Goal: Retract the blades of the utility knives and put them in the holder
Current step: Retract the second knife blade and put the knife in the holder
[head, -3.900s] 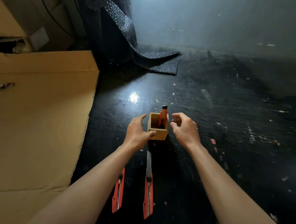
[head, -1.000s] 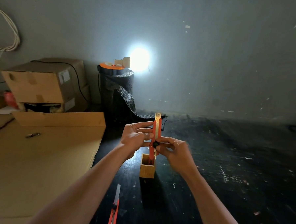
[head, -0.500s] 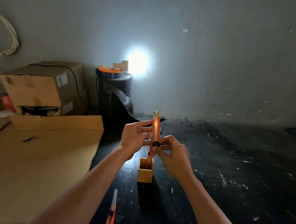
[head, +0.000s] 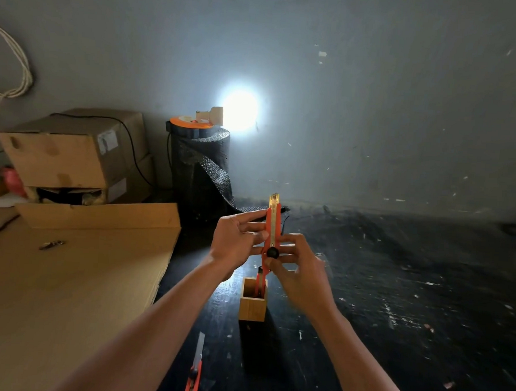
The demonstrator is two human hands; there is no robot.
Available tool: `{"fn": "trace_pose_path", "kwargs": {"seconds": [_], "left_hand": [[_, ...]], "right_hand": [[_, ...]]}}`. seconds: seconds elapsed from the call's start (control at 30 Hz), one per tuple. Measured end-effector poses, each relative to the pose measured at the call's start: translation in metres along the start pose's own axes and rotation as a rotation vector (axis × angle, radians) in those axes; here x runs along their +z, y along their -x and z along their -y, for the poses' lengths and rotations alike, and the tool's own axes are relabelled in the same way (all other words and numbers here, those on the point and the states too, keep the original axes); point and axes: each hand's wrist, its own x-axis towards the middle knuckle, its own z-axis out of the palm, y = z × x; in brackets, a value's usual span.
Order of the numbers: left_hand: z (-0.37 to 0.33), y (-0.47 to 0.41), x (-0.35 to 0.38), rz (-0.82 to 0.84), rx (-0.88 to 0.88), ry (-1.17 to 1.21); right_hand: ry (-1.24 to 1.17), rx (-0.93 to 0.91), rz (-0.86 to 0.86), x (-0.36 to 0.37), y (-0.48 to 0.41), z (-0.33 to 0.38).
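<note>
I hold an orange utility knife (head: pixel 272 226) upright above the floor, a short piece of blade showing at its top. My left hand (head: pixel 237 244) pinches its body from the left. My right hand (head: pixel 299 272) grips the lower part, thumb by the black slider knob (head: pixel 273 252). Below stands a small wooden holder (head: pixel 252 307) with another orange knife (head: pixel 259 280) standing in it. A third orange knife (head: pixel 194 374) lies on the floor near my left forearm, its blade extended.
A flat cardboard sheet (head: pixel 67 275) covers the floor at left, with cardboard boxes (head: pixel 70 152) behind it. A black roll of bubble wrap (head: pixel 201 168) stands by the grey wall under a bright lamp (head: pixel 240 110). The dark floor (head: pixel 395 292) stretches to the right.
Since 3.9 s ago I picked up one knife from the floor and raised it upright. Over the last second the exposed blade at its top has grown shorter and the slider knob sits lower.
</note>
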Motion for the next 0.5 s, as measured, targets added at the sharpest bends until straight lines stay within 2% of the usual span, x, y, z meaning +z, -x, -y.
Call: {"fn": "trace_pose_path", "kwargs": {"seconds": [0.5], "left_hand": [[0.006, 0.001, -0.013, 0.003, -0.013, 0.043]], "right_hand": [[-0.003, -0.014, 0.032, 0.013, 0.003, 0.0]]}}
